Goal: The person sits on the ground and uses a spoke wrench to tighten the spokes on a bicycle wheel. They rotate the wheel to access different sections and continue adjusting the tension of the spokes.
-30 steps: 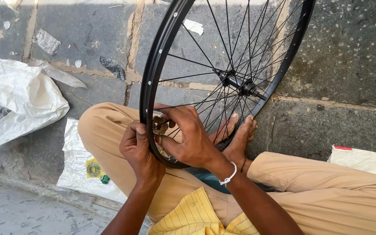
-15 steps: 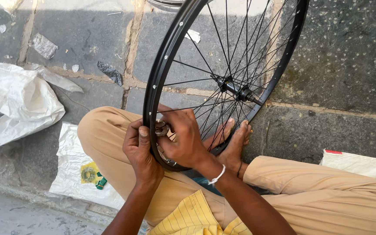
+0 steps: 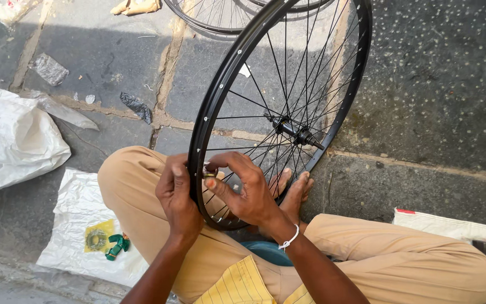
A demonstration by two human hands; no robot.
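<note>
A black bicycle wheel rim [image 3: 212, 107] with thin spokes and a black hub [image 3: 291, 130] stands upright across my crossed legs in tan trousers. My left hand [image 3: 176, 197] grips the outside of the rim at its lower left. My right hand [image 3: 243, 188] reaches through the spokes and pinches a small brass-coloured spoke tool [image 3: 209, 173] against the inner side of the rim. My bare feet [image 3: 291, 188] rest under the wheel.
A white plastic sheet [image 3: 80, 225] with a yellow packet and a small green item [image 3: 118, 245] lies at my left knee. A crumpled white bag [image 3: 12, 141] sits further left. Another wheel [image 3: 220, 17] lies at the top. A white sack [image 3: 451, 225] is at right.
The view has tilted down and pulled back a little; the wheel sits lower on my lap. Both hands stay at the same spot on the rim, my right fingers shifting on the small tool.
</note>
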